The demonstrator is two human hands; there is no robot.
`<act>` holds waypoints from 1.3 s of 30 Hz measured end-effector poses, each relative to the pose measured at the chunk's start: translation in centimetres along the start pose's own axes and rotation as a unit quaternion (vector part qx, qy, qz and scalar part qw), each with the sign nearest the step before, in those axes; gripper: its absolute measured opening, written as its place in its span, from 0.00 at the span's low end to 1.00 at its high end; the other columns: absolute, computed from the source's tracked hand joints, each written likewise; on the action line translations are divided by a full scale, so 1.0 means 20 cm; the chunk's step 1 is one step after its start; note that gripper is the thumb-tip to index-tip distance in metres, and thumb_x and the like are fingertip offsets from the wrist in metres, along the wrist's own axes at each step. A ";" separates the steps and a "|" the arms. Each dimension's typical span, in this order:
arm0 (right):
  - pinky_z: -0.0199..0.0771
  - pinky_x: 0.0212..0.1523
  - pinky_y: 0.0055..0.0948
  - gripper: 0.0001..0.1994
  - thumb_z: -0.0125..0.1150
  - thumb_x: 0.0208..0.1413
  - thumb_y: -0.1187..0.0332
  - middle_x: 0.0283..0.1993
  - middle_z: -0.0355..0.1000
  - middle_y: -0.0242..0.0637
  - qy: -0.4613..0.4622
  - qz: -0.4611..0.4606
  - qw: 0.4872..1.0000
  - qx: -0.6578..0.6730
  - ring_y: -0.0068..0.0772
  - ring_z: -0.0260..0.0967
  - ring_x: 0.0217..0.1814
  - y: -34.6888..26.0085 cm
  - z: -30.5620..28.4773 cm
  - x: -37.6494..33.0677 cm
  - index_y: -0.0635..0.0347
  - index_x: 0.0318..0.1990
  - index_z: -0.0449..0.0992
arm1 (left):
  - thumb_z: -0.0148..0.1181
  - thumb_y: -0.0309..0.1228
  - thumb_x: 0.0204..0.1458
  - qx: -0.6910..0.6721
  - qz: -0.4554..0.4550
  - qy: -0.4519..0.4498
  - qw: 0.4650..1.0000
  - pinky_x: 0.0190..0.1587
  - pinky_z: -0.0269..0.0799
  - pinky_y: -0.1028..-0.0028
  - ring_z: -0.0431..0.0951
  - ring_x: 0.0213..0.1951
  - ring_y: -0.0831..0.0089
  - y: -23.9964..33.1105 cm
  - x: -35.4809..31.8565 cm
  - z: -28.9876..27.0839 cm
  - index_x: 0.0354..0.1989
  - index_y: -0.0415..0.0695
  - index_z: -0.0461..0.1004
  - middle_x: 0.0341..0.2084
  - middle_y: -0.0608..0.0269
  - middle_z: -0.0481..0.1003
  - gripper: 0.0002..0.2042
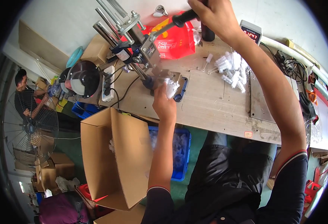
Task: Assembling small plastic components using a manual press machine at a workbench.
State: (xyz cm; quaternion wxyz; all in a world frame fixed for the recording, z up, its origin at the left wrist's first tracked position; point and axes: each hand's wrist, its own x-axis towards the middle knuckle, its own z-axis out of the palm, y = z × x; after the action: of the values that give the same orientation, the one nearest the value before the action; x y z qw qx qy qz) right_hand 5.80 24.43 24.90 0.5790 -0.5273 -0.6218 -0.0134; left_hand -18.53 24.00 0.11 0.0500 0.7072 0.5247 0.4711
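Observation:
My right hand (214, 15) is raised at the top of the view, closed around the black handle (184, 17) of a lever on a small bench press (138, 41). My left hand (164, 100) holds a small white bristly brush part (171, 87) at the base of the press, beside a blue-edged fixture (181, 89). A pile of similar white brush parts (233, 71) lies on the wooden bench (209, 108) to the right of the press.
An open cardboard box (113, 160) stands at my left knee, with a blue crate (180, 147) of white parts under the bench. A red bag (175, 41), a digital counter (251, 31), a power strip (108, 84) and a floor fan (29, 127) are around; another person sits at far left.

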 end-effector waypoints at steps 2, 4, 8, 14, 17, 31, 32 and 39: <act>0.78 0.35 0.28 0.22 0.61 0.67 0.59 0.31 0.79 0.42 -0.040 0.022 0.995 -0.090 0.26 0.76 0.29 0.11 0.00 -0.08 0.69 0.58 0.76 | 0.61 0.13 0.51 -0.034 0.017 0.007 0.999 0.49 0.79 0.62 0.83 0.46 0.54 -0.01 0.00 0.01 0.55 0.40 0.80 0.45 0.53 0.80 0.21; 0.79 0.35 0.34 0.20 0.60 0.66 0.58 0.28 0.79 0.44 -0.027 0.005 0.997 -0.067 0.37 0.78 0.28 0.16 0.02 -0.18 0.67 0.54 0.78 | 0.60 0.13 0.51 -0.050 0.029 0.015 0.998 0.49 0.79 0.62 0.83 0.46 0.54 -0.04 0.00 0.01 0.54 0.40 0.80 0.44 0.53 0.80 0.21; 0.77 0.30 0.36 0.19 0.56 0.69 0.54 0.22 0.76 0.43 -0.064 0.047 0.996 -0.042 0.42 0.78 0.23 0.21 0.00 -0.33 0.63 0.46 0.82 | 0.60 0.13 0.51 -0.065 0.033 0.015 0.997 0.48 0.79 0.61 0.83 0.44 0.52 -0.04 0.01 -0.01 0.51 0.40 0.81 0.42 0.53 0.81 0.19; 0.76 0.31 0.44 0.21 0.54 0.72 0.52 0.22 0.74 0.48 -0.054 0.034 0.994 -0.093 0.55 0.77 0.27 0.33 0.05 -0.51 0.62 0.40 0.81 | 0.59 0.13 0.49 -0.052 -0.009 -0.062 0.997 0.50 0.77 0.57 0.82 0.46 0.46 -0.01 0.06 -0.07 0.53 0.41 0.80 0.42 0.46 0.81 0.21; 0.75 0.32 0.49 0.21 0.54 0.72 0.53 0.23 0.74 0.52 -0.066 0.054 0.990 -0.113 0.62 0.75 0.29 0.36 0.10 -0.59 0.62 0.36 0.79 | 0.59 0.16 0.54 -0.048 -0.033 -0.083 0.995 0.45 0.77 0.63 0.84 0.39 0.55 -0.03 0.08 -0.10 0.43 0.38 0.82 0.35 0.50 0.83 0.11; 0.72 0.33 0.58 0.20 0.50 0.73 0.51 0.26 0.74 0.54 0.068 0.077 0.994 -0.044 0.66 0.73 0.32 0.60 0.47 -0.85 0.59 0.34 0.71 | 0.58 0.22 0.64 -0.203 -0.107 -0.170 0.958 0.55 0.72 0.70 0.80 0.44 0.76 -0.18 0.13 -0.11 0.55 0.35 0.80 0.37 0.63 0.84 0.13; 0.72 0.33 0.58 0.20 0.49 0.73 0.50 0.25 0.74 0.54 0.030 0.086 0.994 -0.061 0.66 0.73 0.31 0.59 0.45 -0.85 0.59 0.35 0.71 | 0.59 0.22 0.65 -0.204 -0.099 -0.168 0.959 0.48 0.73 0.73 0.79 0.38 0.78 -0.22 0.13 -0.11 0.55 0.36 0.80 0.36 0.63 0.84 0.13; 0.73 0.33 0.58 0.23 0.47 0.73 0.48 0.25 0.75 0.54 -0.036 0.123 0.989 -0.072 0.65 0.75 0.32 0.58 0.35 -0.82 0.60 0.37 0.72 | 0.59 0.27 0.65 -0.220 -0.178 -0.216 0.934 0.16 0.49 0.81 0.57 0.16 0.90 -0.17 0.18 -0.11 0.56 0.39 0.79 0.32 0.66 0.83 0.14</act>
State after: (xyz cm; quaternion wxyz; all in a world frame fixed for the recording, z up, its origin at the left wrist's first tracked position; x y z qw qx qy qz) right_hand 4.89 23.53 3.64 0.5141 -0.6399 -0.5702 0.0320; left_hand -22.49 27.37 1.53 0.3995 0.6587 0.5015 0.3938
